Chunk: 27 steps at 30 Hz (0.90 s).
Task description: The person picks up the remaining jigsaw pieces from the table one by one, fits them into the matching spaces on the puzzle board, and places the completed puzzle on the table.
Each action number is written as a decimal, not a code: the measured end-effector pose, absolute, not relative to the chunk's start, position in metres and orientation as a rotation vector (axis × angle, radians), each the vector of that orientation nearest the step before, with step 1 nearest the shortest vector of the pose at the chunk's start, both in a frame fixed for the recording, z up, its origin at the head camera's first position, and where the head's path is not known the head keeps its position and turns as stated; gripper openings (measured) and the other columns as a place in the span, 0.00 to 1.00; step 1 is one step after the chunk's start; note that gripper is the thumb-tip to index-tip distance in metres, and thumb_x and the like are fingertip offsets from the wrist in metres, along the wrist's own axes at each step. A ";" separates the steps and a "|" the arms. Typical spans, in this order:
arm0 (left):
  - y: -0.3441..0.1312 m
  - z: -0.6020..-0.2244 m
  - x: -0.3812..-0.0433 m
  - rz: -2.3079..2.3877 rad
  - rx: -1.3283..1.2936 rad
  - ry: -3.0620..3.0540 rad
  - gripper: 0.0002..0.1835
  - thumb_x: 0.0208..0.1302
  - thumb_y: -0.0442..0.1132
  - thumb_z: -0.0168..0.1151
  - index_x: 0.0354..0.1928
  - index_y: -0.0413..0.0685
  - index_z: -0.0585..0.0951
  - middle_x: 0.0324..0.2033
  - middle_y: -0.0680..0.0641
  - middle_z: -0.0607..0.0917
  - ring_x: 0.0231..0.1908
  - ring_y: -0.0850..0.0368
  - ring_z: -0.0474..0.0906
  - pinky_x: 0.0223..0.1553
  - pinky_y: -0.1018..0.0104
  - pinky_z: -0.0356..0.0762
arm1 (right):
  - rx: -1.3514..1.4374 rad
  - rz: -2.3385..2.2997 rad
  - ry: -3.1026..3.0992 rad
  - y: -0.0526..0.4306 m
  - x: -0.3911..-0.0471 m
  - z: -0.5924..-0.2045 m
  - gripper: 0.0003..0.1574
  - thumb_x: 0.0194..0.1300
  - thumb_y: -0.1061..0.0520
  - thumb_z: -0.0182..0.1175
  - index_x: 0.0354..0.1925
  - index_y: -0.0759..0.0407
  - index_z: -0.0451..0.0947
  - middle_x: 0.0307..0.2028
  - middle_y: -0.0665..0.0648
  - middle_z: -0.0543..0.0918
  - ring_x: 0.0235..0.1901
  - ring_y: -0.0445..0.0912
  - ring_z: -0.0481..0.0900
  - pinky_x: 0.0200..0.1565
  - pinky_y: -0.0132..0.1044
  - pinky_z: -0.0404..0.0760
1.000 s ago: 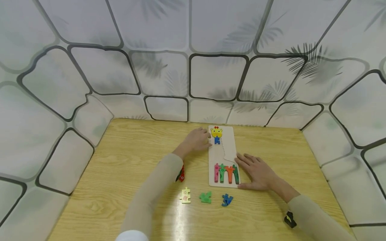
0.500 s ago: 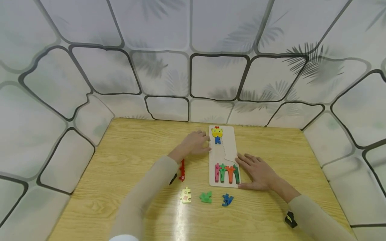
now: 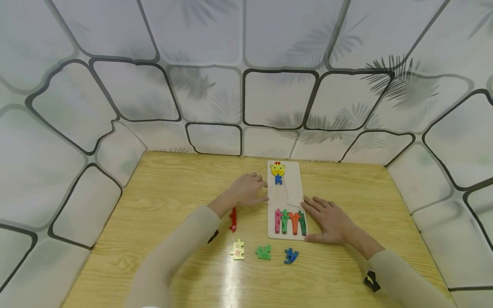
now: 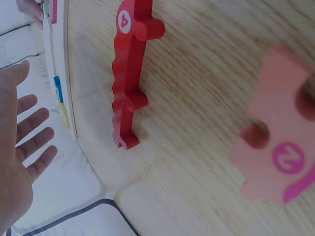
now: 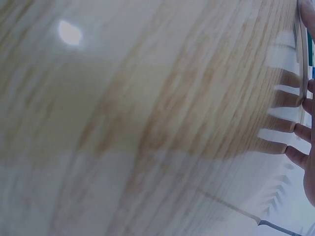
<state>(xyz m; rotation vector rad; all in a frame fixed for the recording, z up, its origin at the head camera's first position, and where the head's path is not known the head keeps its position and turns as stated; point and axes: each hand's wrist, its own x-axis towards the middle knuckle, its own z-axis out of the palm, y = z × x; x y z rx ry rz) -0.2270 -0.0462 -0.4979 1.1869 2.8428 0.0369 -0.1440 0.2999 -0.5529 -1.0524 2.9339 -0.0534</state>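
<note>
A pale puzzle board (image 3: 293,179) lies on the table. Set in it are a yellow giraffe head (image 3: 277,170), a blue neck piece (image 3: 278,180) and several coloured leg pieces (image 3: 295,222). My left hand (image 3: 246,190) holds nothing, its spread fingers at the board's left edge. Flat on the table, my right hand (image 3: 331,222) touches the right edge with its fingers and thumb. A red puzzle piece (image 4: 129,73) marked 4 lies left of the board, near my left wrist. The left wrist view also shows a pink puzzle piece (image 4: 280,142) marked 2, hidden in the head view.
In front of the board lie a yellow puzzle piece (image 3: 238,249), a green one (image 3: 263,252) and a blue one (image 3: 291,256). Patterned walls (image 3: 213,139) close off the back and sides of the wooden table (image 3: 346,273).
My left hand has drawn back slightly toward me along the board's left edge, uncovering more of the red puzzle piece. My right hand stays in place.
</note>
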 end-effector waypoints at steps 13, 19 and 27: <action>-0.067 -0.487 -0.205 0.073 1.204 2.847 0.27 0.75 0.63 0.58 0.63 0.52 0.83 0.58 0.48 0.87 0.62 0.49 0.80 0.66 0.52 0.80 | -1.052 -0.073 2.942 0.301 -0.144 -0.555 0.70 0.58 0.13 0.58 0.82 0.52 0.59 0.82 0.58 0.63 0.78 0.63 0.66 0.71 0.66 0.71; -0.083 -0.483 -0.200 0.124 1.205 2.851 0.27 0.74 0.61 0.61 0.62 0.50 0.84 0.57 0.47 0.87 0.61 0.48 0.81 0.65 0.51 0.81 | -1.028 -0.081 2.924 0.302 -0.144 -0.556 0.70 0.59 0.12 0.57 0.83 0.51 0.57 0.83 0.57 0.61 0.79 0.62 0.63 0.72 0.66 0.69; -0.105 -0.483 -0.194 0.158 1.202 2.884 0.26 0.74 0.61 0.62 0.61 0.50 0.84 0.55 0.46 0.87 0.58 0.47 0.82 0.62 0.50 0.83 | -1.021 -0.081 2.924 0.302 -0.144 -0.556 0.70 0.59 0.12 0.57 0.83 0.50 0.57 0.83 0.56 0.61 0.79 0.62 0.63 0.73 0.66 0.69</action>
